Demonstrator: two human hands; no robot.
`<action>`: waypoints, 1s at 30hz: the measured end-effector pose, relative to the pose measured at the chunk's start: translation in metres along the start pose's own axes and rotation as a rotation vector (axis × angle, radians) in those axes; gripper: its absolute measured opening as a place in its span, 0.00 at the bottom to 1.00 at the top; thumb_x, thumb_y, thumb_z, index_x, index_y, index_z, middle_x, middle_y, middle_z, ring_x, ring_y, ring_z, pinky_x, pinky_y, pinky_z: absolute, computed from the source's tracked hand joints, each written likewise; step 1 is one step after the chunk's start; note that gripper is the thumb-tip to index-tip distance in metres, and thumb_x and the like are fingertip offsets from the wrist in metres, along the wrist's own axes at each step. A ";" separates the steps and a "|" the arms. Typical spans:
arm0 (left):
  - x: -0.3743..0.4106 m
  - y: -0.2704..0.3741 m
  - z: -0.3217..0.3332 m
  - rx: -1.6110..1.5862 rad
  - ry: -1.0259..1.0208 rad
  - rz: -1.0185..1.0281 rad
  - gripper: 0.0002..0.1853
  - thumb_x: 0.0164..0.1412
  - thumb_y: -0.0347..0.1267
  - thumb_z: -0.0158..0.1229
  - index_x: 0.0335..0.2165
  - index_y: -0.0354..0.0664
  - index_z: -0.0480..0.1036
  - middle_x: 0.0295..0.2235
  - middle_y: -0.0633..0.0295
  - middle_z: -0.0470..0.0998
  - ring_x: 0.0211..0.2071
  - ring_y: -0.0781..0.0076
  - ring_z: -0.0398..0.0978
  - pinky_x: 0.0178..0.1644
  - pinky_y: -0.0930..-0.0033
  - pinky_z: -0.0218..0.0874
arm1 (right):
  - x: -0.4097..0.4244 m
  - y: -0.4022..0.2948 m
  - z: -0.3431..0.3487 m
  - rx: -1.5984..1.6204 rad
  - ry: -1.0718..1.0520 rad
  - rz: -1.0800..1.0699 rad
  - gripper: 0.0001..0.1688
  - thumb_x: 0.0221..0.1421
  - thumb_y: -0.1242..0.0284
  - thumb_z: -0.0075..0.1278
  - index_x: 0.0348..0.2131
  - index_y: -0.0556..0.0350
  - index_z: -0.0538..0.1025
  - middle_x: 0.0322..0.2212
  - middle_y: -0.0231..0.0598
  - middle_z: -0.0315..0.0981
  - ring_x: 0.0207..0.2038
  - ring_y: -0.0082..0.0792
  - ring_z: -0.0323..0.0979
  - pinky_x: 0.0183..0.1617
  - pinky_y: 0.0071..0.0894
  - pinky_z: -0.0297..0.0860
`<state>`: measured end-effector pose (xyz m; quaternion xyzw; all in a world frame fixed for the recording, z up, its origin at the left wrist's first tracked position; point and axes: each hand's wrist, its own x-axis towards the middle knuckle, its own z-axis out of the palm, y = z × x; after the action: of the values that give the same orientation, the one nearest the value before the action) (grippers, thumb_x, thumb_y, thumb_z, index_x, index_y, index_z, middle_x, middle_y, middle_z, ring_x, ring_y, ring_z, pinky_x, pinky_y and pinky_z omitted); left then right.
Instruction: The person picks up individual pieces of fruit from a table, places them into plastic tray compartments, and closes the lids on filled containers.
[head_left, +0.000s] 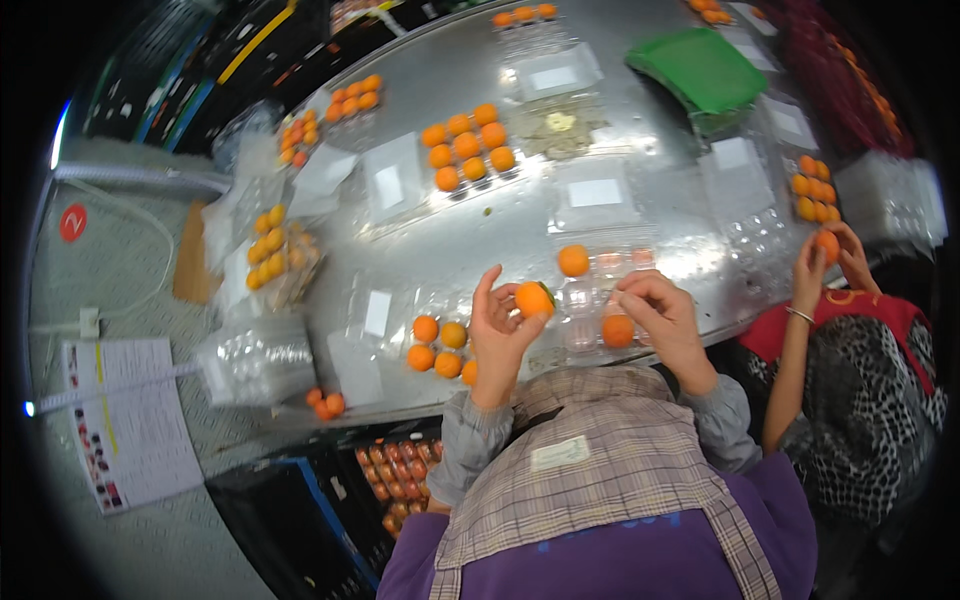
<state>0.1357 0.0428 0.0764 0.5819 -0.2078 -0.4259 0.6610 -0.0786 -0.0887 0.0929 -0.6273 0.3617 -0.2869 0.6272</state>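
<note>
My left hand (506, 330) holds an orange citrus fruit (533, 299) with a bit of green leaf at its right side. Over a clear plastic clamshell tray (580, 295) is my right hand (664, 307), its thumb and forefinger drawn together; whether something thin lies between them I cannot tell. Two fruits sit in that tray, one at its upper left (574, 260) and one just under my right fingers (618, 330). The tray's lid (596, 214) lies open behind it, with a white label. Partly behind my left hand, another tray holds several fruits (448, 364).
A filled nine-cup-like tray of fruit (466, 144) lies mid-table. Green plastic basket (701, 71) stands at the back right. Stacked clear trays (259, 360) are at the left edge, loose fruits (325, 405) near them. A co-worker's hands (836, 255) hold a fruit at the right.
</note>
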 end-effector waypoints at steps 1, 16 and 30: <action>0.005 -0.006 -0.017 0.071 0.097 0.007 0.44 0.53 0.18 0.69 0.66 0.39 0.59 0.51 0.56 0.71 0.51 0.67 0.75 0.53 0.66 0.72 | -0.001 0.001 0.000 0.010 0.003 0.009 0.06 0.63 0.74 0.57 0.36 0.60 0.79 0.41 0.31 0.76 0.39 0.20 0.71 0.43 0.23 0.67; 0.007 -0.025 -0.081 -0.468 0.119 -0.167 0.35 0.61 0.26 0.62 0.65 0.40 0.60 0.53 0.55 0.72 0.55 0.59 0.73 0.60 0.59 0.68 | 0.011 -0.008 0.033 -0.193 -0.091 -0.082 0.15 0.54 0.76 0.61 0.43 0.57 0.79 0.38 0.33 0.75 0.39 0.29 0.74 0.45 0.29 0.69; -0.008 -0.018 0.006 -0.592 -0.137 -0.380 0.34 0.67 0.29 0.60 0.67 0.41 0.57 0.56 0.55 0.72 0.57 0.65 0.72 0.60 0.60 0.65 | 0.020 -0.016 0.059 -0.474 -0.106 -0.447 0.35 0.46 0.74 0.63 0.56 0.52 0.74 0.45 0.43 0.75 0.47 0.47 0.73 0.53 0.43 0.70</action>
<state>0.1209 0.0465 0.0622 0.3634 -0.0073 -0.6211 0.6944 -0.0172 -0.0718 0.1037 -0.8336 0.2388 -0.2923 0.4033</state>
